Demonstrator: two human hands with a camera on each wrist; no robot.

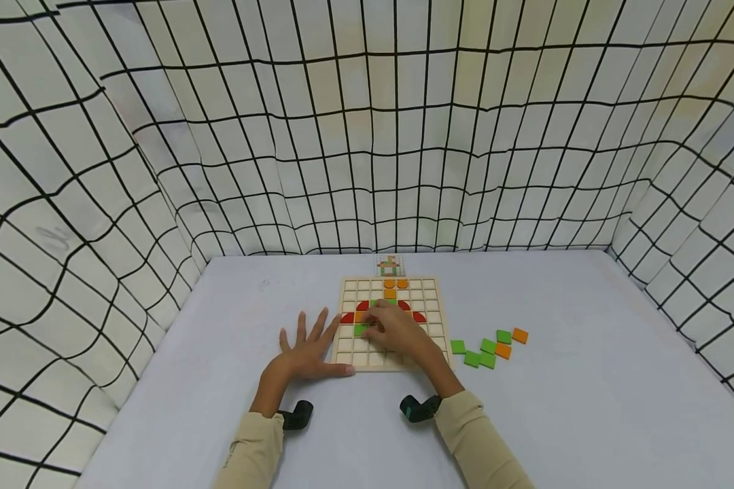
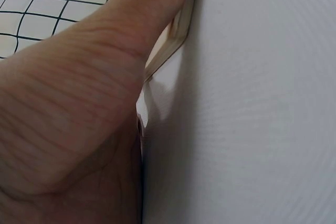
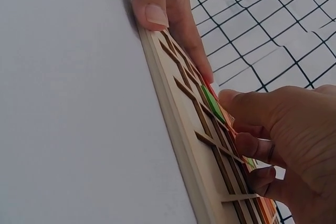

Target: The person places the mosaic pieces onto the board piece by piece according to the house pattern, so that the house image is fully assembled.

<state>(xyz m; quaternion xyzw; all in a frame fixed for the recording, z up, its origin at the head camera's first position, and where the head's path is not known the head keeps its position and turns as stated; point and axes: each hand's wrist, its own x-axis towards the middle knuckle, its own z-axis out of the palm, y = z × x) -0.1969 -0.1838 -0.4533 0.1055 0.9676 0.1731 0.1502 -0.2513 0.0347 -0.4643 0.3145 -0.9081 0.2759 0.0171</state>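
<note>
A wooden grid board (image 1: 348, 358) lies on the table with coloured tiles in its cells. My left hand (image 1: 308, 356) is spread flat at the board's left side, its thumb on the near left corner and a fingertip at the left edge. Over the middle of the board my right hand (image 1: 394, 329) bends its fingers down, thumb and fingertips close over the tiles. A green tile (image 3: 211, 104) sits in a cell by the right thumb. Red quarter-round tiles (image 1: 418, 317) and orange tiles (image 1: 390, 294) fill other cells. Whether the right fingertips pinch a tile, I cannot tell.
Several loose green tiles (image 1: 472, 358) and two orange tiles (image 1: 520, 335) lie on the white table (image 1: 587, 380) right of the board. A small pattern card (image 1: 390, 265) is behind the board. Black-lined white walls (image 1: 416, 170) stand behind and at both sides.
</note>
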